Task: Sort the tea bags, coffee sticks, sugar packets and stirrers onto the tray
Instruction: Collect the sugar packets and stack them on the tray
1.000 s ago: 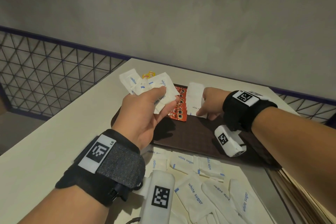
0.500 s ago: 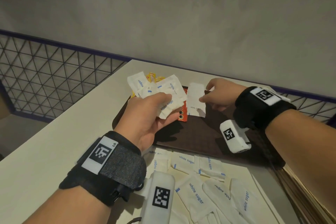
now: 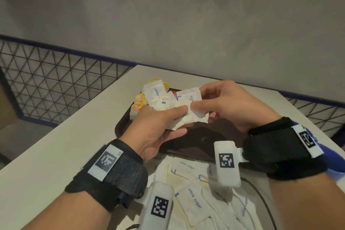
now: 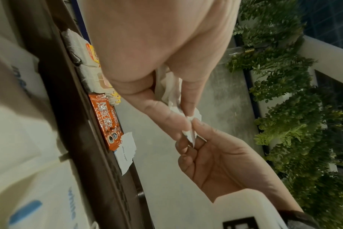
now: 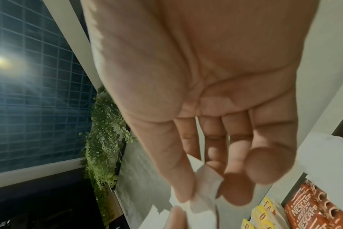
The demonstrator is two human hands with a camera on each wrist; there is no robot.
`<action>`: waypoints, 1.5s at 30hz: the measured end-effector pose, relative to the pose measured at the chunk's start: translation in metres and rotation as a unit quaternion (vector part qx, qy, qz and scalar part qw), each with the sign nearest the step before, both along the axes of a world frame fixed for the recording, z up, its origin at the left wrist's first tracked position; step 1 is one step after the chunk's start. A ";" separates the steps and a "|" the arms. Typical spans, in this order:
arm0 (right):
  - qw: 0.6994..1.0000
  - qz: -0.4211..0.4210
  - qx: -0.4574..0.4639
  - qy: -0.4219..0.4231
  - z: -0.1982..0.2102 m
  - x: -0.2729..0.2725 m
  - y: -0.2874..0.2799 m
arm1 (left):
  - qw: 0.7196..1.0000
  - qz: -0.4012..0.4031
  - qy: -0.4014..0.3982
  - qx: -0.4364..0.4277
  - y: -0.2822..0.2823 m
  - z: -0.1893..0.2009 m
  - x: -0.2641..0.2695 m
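My left hand [image 3: 175, 115] grips a fanned bunch of white sugar packets [image 3: 164, 99] above the dark brown tray [image 3: 214, 136]. My right hand [image 3: 197, 101] pinches the corner of one packet in that bunch between thumb and forefinger; the right wrist view shows the pinched packet [image 5: 206, 184]. On the tray lie orange coffee sticks [image 4: 106, 120], one sugar packet [image 4: 125, 151] beside them, and yellow tea bags [image 3: 139, 101] at the far left. Several more sugar packets [image 3: 192, 194] lie loose on the table in front of the tray.
The pale table [image 3: 56, 145] ends at a wire mesh fence [image 3: 56, 84] on the left and a grey wall behind. A dark cable [image 3: 261, 194] runs over the table near my right wrist. A blue object [image 3: 334, 160] shows at the right edge.
My right hand left a sugar packet on the tray, came back to the left hand's bunch and now pinches another packet. The left hand has kept its grip.
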State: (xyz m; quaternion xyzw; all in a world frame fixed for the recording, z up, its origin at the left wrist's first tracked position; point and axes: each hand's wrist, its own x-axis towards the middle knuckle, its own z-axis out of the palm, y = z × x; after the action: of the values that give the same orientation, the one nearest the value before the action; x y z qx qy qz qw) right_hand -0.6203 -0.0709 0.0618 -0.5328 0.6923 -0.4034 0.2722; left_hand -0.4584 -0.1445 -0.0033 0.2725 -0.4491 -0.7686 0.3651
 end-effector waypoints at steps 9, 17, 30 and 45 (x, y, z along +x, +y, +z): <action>0.999 -0.041 0.003 -0.033 0.000 -0.006 0.005 | 0.997 -0.011 0.067 0.048 0.001 0.003 0.001; 0.994 -0.063 -0.070 -0.063 0.006 -0.021 0.010 | 0.999 0.025 0.036 0.029 -0.003 -0.001 0.000; 0.988 0.122 -0.057 0.071 0.007 0.002 0.011 | 0.989 -0.128 0.049 0.052 0.004 0.008 0.009; 0.988 0.042 -0.023 0.148 0.008 -0.006 0.011 | 0.996 -0.068 0.016 0.049 0.006 0.010 0.005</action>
State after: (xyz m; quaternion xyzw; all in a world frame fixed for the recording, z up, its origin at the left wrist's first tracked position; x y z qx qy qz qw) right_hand -0.6258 -0.0601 0.0696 -0.6214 0.6926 -0.3239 0.1713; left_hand -0.4536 -0.1387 0.0063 0.2465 -0.4221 -0.8171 0.3058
